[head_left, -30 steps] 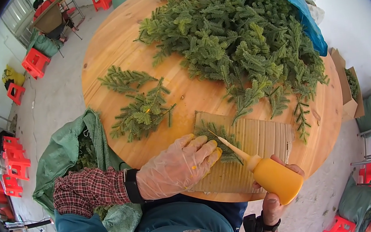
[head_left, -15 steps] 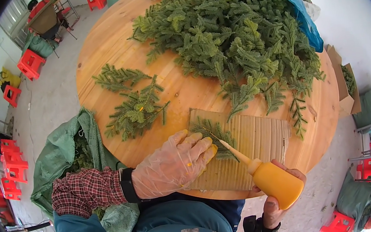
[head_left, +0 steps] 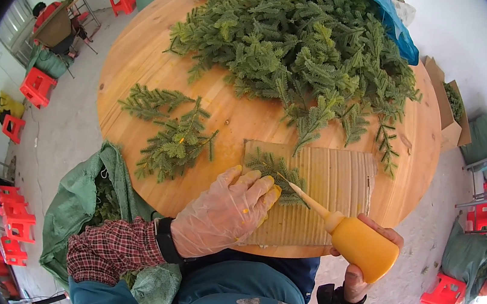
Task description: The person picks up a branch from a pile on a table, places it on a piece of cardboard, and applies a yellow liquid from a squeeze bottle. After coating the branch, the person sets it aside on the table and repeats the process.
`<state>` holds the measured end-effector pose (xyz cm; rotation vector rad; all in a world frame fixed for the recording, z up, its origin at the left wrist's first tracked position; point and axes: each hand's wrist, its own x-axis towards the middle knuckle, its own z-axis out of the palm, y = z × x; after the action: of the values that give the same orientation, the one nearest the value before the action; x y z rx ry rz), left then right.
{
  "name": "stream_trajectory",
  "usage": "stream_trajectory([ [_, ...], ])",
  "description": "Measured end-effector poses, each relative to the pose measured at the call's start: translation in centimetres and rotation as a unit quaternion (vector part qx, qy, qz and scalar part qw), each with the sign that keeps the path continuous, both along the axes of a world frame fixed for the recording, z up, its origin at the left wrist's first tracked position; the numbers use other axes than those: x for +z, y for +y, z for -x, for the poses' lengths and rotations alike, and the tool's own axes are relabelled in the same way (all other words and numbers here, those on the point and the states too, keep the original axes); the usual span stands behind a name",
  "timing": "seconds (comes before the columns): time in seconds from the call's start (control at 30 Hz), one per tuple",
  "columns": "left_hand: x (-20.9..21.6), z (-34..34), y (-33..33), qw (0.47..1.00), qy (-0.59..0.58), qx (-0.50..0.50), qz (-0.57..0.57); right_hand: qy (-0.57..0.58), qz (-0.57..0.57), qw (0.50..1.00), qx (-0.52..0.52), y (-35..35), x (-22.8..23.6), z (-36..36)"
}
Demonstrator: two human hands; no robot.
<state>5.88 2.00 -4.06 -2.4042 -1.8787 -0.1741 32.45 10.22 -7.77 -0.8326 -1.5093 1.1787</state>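
A clear, yellow-stained plastic glove covers my left hand. Its bent fingers hold the left side of a small green evergreen sprig, hiding part of it. Beneath the sprig lies a corrugated cardboard sheet at the table's near edge. My bare right hand is wrapped around a yellow squeeze bottle. The bottle is tilted, and its long tapered nozzle points up and left, with the thin tip over the sprig. Whether liquid is coming out is too small to tell.
A big heap of evergreen branches spills from a blue bag across the round wooden table. Loose sprigs lie left of the cardboard. A green sack stands at the left; a cardboard box at the right.
The nozzle tip has shifted slightly toward me and right along the sprig. The whole view has drifted a little. Both hands keep their holds.
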Motion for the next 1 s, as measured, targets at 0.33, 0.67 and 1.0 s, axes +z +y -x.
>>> stream_trajectory([
  [0.33,0.1,0.1,-0.1,1.000,0.007,-0.003,0.006,-0.011,-0.005,1.000,0.009,0.5,-0.3,1.0],
  [0.67,0.0,0.0,0.0,1.000,0.007,0.000,0.007,-0.023,-0.061,0.998,-0.022,-1.0,-0.1,-0.8],
  [1.0,-0.2,0.0,-0.1,0.999,0.039,0.011,0.009,-0.022,-0.058,0.997,-0.044,-2.0,0.9,-2.2],
])
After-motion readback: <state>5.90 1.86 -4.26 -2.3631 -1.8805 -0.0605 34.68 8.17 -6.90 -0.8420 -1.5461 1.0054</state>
